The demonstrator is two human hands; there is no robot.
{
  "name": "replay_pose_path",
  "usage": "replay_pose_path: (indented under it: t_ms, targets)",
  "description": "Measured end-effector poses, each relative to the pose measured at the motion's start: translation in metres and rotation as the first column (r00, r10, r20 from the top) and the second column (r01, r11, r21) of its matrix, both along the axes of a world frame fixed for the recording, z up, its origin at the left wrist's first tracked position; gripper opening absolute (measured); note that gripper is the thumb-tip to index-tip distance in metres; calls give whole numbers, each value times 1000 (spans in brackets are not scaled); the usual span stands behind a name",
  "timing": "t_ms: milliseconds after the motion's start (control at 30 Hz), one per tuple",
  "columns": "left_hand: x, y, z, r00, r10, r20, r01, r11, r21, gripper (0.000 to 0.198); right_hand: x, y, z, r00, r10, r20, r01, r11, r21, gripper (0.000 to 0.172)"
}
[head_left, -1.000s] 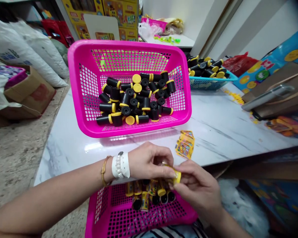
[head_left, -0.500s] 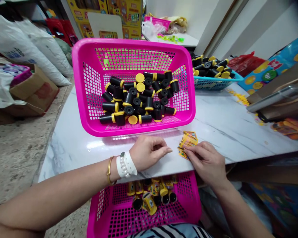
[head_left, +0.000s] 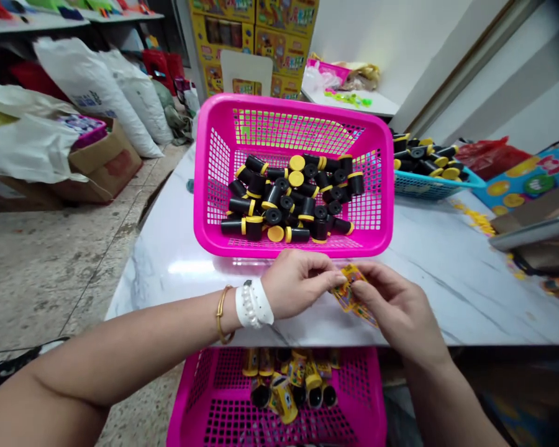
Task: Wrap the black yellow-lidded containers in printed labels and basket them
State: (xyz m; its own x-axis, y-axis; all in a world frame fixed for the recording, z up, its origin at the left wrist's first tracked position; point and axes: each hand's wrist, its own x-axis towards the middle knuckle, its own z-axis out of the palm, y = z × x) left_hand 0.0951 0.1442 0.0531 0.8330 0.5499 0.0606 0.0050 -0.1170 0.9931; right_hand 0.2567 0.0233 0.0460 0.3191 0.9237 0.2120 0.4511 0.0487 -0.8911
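Observation:
Between my two hands is a yellow printed label [head_left: 346,297], held just above the marbled table. My left hand [head_left: 294,284] pinches its left edge between thumb and fingertips. My right hand [head_left: 403,305] has thumb and fingers closed on its right side; more yellow printed pieces show under the right fingers. Behind my hands, a pink basket [head_left: 200,186] holds many black cylinders with yellow caps [head_left: 270,197]. Below the table edge, a second pink basket [head_left: 186,391] contains yellow-wrapped cylinders [head_left: 285,400] with dark ends.
A blue basket [head_left: 422,185] of similar black cylinders stands at the right back, near a red bag [head_left: 491,155]. Small yellow pieces [head_left: 476,218] lie on the table's right side. White sacks [head_left: 97,102] and a cardboard box [head_left: 109,164] stand on the floor at left.
My left hand has moved right and taken hold of the label's edge. The label is now raised between both hands. The view has shifted left.

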Motion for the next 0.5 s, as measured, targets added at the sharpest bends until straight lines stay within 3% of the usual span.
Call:
replay_pose_path:
  t_ms: [67,233,333,433,500]
  targets:
    - [0,1,2,998,58,3,-58,994,90,35,0,4,1,1000,17,-10,-17,999,-38,30]
    - [1,1,3,972,225,72,-231,969,87,29,-7,3,-3,954,-236,187,219,970,111,41]
    - [1,1,1,974,208,91,-217,971,103,24,-9,-1,-4,944,-172,280,141,982,128,38]
    - [1,2,-1,980,188,65,-197,960,199,10,-7,-4,-5,932,-59,358,32,996,82,38]
    - [2,3,-3,977,207,41,-211,940,269,13,-4,-6,-6,912,-57,406,30,997,74,30]
